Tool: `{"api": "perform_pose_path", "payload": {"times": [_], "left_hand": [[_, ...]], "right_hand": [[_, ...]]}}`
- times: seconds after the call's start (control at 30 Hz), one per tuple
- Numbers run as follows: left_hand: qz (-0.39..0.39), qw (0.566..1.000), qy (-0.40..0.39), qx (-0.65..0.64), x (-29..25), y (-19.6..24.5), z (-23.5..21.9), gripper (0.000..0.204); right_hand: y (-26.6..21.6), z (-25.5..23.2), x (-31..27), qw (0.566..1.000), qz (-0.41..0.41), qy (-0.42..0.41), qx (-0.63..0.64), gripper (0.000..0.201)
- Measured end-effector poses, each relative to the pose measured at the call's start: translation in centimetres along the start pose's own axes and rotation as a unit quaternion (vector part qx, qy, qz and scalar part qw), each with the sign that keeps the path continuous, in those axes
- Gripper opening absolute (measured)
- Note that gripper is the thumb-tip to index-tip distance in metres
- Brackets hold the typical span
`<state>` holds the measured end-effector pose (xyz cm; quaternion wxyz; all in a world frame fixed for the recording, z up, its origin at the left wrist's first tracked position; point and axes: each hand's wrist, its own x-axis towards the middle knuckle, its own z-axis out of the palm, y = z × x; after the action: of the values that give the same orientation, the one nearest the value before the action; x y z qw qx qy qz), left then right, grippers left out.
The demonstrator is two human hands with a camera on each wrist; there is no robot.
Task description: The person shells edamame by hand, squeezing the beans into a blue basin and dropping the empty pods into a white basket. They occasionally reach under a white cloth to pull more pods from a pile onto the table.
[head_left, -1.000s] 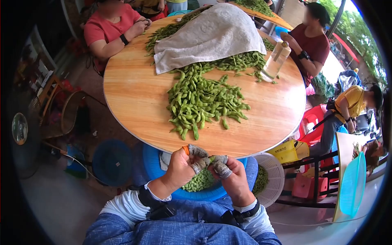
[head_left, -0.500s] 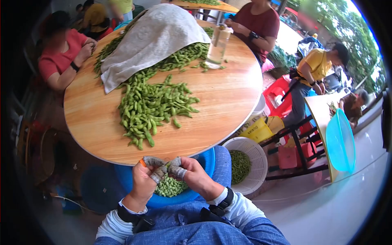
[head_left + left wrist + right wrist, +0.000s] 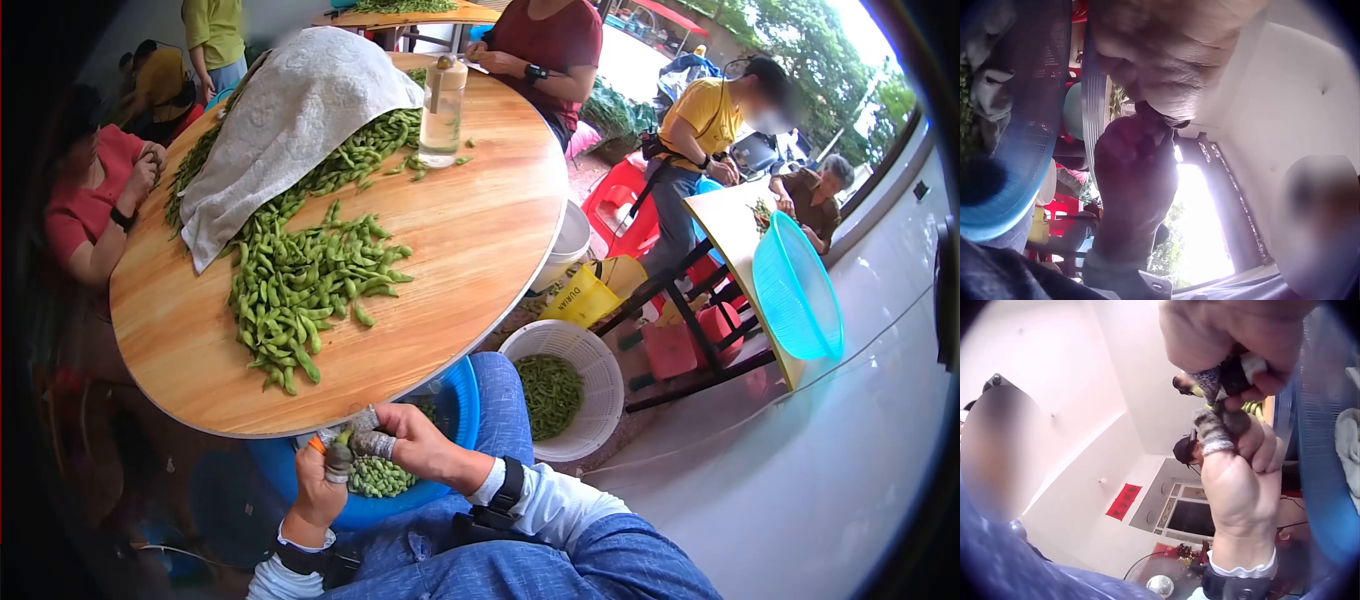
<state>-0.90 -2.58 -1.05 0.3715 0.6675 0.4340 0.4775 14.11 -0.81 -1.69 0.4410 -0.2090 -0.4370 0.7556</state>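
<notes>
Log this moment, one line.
left hand: pinches green bean pod | right hand: pinches same pod | below: round blue plastic basin, shelled green beans

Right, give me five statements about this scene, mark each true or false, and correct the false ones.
1. A pale cloth covers part of the pods on the table. True.
2. No bottle stands on the table. False: a clear bottle stands upright there.
3. The left grip and right grip meet at a green pod near a blue basin. True.
4. The blue basin is empty. False: green beans lie in it.
5. A white basket stands to the right of the blue basin. True.
</notes>
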Motion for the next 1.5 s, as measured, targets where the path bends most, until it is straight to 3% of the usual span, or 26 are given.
{"api": "perform_pose_path", "payload": {"times": [0.03,0.07,0.13,0.23,0.33,0.4,0.47,0.5,0.57,0.6,0.63,0.73,0.83,0.93,0.97,1.07,1.27,1.3,1.4,1.5], "left_hand": [[-0.018,0.999,0.028,-0.042,-0.2,-0.7,0.3,0.029],[-0.095,0.985,0.029,-0.139,-0.6,-0.9,0.1,0.028],[-0.243,0.914,0.031,-0.322,-0.7,-0.8,-0.5,0.027],[-0.302,0.853,-0.013,-0.425,-0.8,-1.4,-0.5,0.027],[-0.357,0.788,-0.031,-0.5,-1.0,-1.6,-0.7,0.029],[-0.356,0.767,-0.074,-0.529,-1.1,-2.2,-0.9,0.027],[-0.342,0.841,-0.054,-0.415,-0.7,-0.7,-0.8,0.026],[-0.294,0.844,-0.114,-0.434,-0.7,-1.7,-1.4,0.03],[-0.19,0.941,-0.132,-0.245,-0.9,-3.0,-0.9,0.029],[-0.135,0.97,-0.14,-0.145,-0.9,-3.4,-0.7,0.029],[-0.182,0.96,-0.169,-0.128,-1.0,-3.5,-1.2,0.027],[-0.209,0.952,-0.175,-0.141,-1.0,-3.0,-1.5,0.02],[-0.18,0.974,-0.11,-0.076,-1.6,-3.5,-0.7,0.012],[-0.223,0.966,-0.098,-0.081,-1.9,-4.3,-0.3,0.015],[-0.257,0.954,-0.084,-0.133,-1.9,-4.1,-0.1,0.017],[-0.184,0.97,-0.063,-0.144,-2.3,-5.2,0.6,0.017],[-0.248,0.964,-0.093,-0.003,-2.2,-2.4,-2.0,0.028],[-0.275,0.948,-0.162,0.003,-2.4,-3.0,-2.0,0.025],[-0.223,0.956,-0.053,-0.182,-2.6,-3.6,-0.3,0.021],[-0.274,0.939,-0.097,-0.182,-2.4,-3.4,-0.6,0.021]], "right_hand": [[0.3,0.0,0.1,1.0,-0.016,-0.009,-0.01,0.018],[0.5,0.0,0.2,1.0,-0.026,-0.012,-0.014,0.018],[0.8,0.1,0.5,0.999,-0.043,-0.02,-0.022,0.018],[0.8,-0.9,0.3,0.991,-0.072,-0.042,-0.102,0.025],[1.3,-1.6,0.2,0.985,-0.046,-0.072,-0.152,0.028],[0.4,-1.1,0.0,0.996,0.01,-0.046,-0.075,0.023],[0.3,-1.1,-0.1,0.996,0.033,-0.001,-0.084,0.022],[0.0,-1.0,-0.3,0.995,0.042,0.012,-0.088,0.021],[0.1,-0.6,-0.3,0.993,0.057,0.033,-0.102,0.02],[0.1,-0.6,-0.4,0.991,0.064,0.044,-0.11,0.02],[0.3,-0.7,-0.4,0.988,0.058,0.042,-0.139,0.02],[0.1,-0.3,-0.4,0.987,0.074,0.043,-0.134,0.016],[1.4,-0.8,-0.8,0.968,0.054,0.039,-0.242,0.014],[2.3,-0.9,-1.0,0.939,0.021,0.046,-0.341,0.013],[2.2,-0.7,-1.0,0.945,0.029,0.057,-0.319,0.013],[1.5,0.2,-0.8,0.954,0.043,0.086,-0.283,0.012],[2.3,-0.9,-0.9,0.947,0.04,0.127,-0.293,0.01],[2.4,-0.2,-0.9,0.952,0.024,0.128,-0.277,0.008],[2.9,-0.9,-1.0,0.952,0.013,0.112,-0.285,0.007],[2.1,-0.4,-1.1,0.949,0.028,0.094,-0.3,0.008]]}}
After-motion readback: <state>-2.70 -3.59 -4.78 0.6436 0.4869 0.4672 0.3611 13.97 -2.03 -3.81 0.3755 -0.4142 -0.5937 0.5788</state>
